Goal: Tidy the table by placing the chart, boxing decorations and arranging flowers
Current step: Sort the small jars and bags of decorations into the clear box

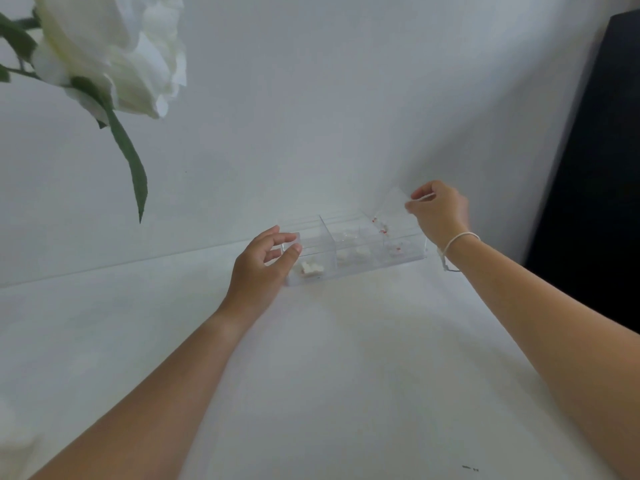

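Well, left hand (258, 268) fingers round clear box (353, 251) corner; right hand (438, 211) pinches lid (393, 206) (contents blurry).

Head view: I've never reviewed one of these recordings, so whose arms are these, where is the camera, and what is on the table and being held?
There is no machine here. A person wears one wide-angle camera on the head, looking forward and down, so both bare arms reach in from the bottom of the picture.

On the white table stands a clear plastic box split into compartments. Small white decorations lie in the left and middle compartments; tiny red bits show in the right one.

The left hand curls around the box's left end, fingers at its rim. The right hand, with a white band on its wrist, pinches a clear lid tilted up over the right end of the box.

A big white flower with a green leaf hangs close to the camera at top left.
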### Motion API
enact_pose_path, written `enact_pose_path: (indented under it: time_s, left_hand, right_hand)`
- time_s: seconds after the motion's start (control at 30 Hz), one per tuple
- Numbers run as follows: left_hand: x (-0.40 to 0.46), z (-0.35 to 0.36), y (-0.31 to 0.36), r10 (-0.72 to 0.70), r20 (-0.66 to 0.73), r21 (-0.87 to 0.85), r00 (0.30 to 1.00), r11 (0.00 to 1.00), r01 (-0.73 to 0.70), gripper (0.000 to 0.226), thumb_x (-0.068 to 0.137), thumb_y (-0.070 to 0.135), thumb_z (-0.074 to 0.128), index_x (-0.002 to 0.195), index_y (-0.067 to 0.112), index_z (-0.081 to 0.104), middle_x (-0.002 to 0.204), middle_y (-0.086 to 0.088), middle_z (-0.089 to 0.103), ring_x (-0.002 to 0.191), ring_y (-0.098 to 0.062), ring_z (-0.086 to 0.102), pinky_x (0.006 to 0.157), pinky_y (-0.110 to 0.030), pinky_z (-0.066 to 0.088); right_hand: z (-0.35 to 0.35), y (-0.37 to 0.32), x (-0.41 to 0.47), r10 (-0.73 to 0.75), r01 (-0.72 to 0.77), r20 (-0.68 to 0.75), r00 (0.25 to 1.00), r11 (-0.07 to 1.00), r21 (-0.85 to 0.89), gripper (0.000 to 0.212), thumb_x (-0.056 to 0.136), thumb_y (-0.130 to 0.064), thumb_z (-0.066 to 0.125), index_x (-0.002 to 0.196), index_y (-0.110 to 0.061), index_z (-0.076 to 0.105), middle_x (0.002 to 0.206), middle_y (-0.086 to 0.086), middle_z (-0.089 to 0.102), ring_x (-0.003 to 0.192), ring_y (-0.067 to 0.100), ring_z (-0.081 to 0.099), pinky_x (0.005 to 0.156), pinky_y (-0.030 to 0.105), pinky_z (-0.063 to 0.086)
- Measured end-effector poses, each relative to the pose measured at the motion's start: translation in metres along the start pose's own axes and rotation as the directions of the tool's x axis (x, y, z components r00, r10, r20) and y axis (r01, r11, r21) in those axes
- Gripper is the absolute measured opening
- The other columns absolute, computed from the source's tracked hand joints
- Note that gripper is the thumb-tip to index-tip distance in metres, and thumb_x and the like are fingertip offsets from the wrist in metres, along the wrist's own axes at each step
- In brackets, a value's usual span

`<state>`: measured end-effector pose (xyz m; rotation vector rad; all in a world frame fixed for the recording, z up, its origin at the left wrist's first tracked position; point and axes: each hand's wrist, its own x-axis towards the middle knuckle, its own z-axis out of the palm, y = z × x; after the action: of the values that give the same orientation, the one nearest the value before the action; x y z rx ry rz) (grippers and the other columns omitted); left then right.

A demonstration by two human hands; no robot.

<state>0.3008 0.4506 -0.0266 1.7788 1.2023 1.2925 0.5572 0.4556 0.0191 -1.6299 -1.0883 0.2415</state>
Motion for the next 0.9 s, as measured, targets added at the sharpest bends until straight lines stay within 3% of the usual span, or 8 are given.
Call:
enact_pose_path:
  time_s: [0.2,0.33,0.5,0.63,0.8,0.9]
  left_hand:
    - [-0.001,0.000,0.001,0.006,-0.004,0.008,1.000,1.000,-0.006,0.012,0.084,0.034,0.061,0.095,0.037,0.063,0.140,0.011,0.044,0.109,-0.017,0.058,0.098,-0.042,0.047]
    - [-0.001,-0.001,0.000,0.004,0.003,0.017,1.000,1.000,-0.004,0.011,0.084,0.035,0.061,0.093,0.040,0.062,0.140,0.013,0.044,0.109,-0.015,0.058,0.098,-0.040,0.047]
    - [-0.001,-0.001,0.002,0.002,0.000,0.004,1.000,1.000,-0.002,0.011,0.084,0.034,0.061,0.092,0.042,0.061,0.140,0.013,0.044,0.109,-0.016,0.058,0.096,-0.037,0.048]
    - [-0.007,0.000,0.008,0.011,-0.038,0.012,0.999,1.000,-0.011,0.020,0.084,0.032,0.061,0.105,0.033,0.062,0.141,0.011,0.044,0.108,-0.013,0.057,0.080,-0.017,0.043]
    - [-0.029,-0.006,0.019,0.020,-0.068,0.025,0.997,1.000,-0.019,0.026,0.085,0.028,0.061,0.111,0.027,0.061,0.134,0.011,0.047,0.104,-0.013,0.055,0.079,-0.017,0.038]
    - [-0.053,-0.017,0.024,-0.002,-0.077,0.002,0.997,1.000,0.002,0.027,0.085,0.029,0.060,0.112,0.028,0.060,0.133,0.011,0.050,0.104,-0.012,0.056,0.072,-0.001,0.037]
  right_hand:
    - [0.003,0.000,-0.013,-0.132,0.139,0.044,0.990,0.956,-0.257,0.013,0.080,-0.020,0.054,0.077,-0.017,0.066,0.079,0.002,0.065,0.080,0.024,0.057,0.059,0.027,0.041]
    - [0.000,0.003,-0.014,-0.256,0.264,0.072,0.964,0.882,-0.389,0.025,0.084,-0.028,0.054,0.084,-0.009,0.071,0.101,0.011,0.065,0.101,0.033,0.052,0.077,0.034,0.043]
    - [-0.003,0.011,-0.025,-0.286,0.269,-0.012,0.958,0.914,-0.304,0.027,0.086,-0.031,0.052,0.087,-0.010,0.068,0.104,0.012,0.062,0.102,0.032,0.049,0.079,0.031,0.035]
    - [-0.004,0.012,-0.051,-0.377,0.344,-0.084,0.922,0.901,-0.266,0.022,0.087,-0.030,0.053,0.088,-0.012,0.066,0.104,0.011,0.060,0.098,0.031,0.050,0.084,0.034,0.034]
    - [-0.003,-0.004,-0.101,-0.469,0.458,0.018,0.883,0.853,-0.250,0.018,0.085,-0.027,0.058,0.090,-0.012,0.066,0.102,0.011,0.060,0.095,0.031,0.053,0.083,0.038,0.038]
    - [-0.003,-0.017,-0.135,-0.500,0.511,0.107,0.859,0.826,-0.240,0.017,0.083,-0.025,0.061,0.091,-0.012,0.067,0.101,0.011,0.060,0.089,0.031,0.055,0.081,0.040,0.042]
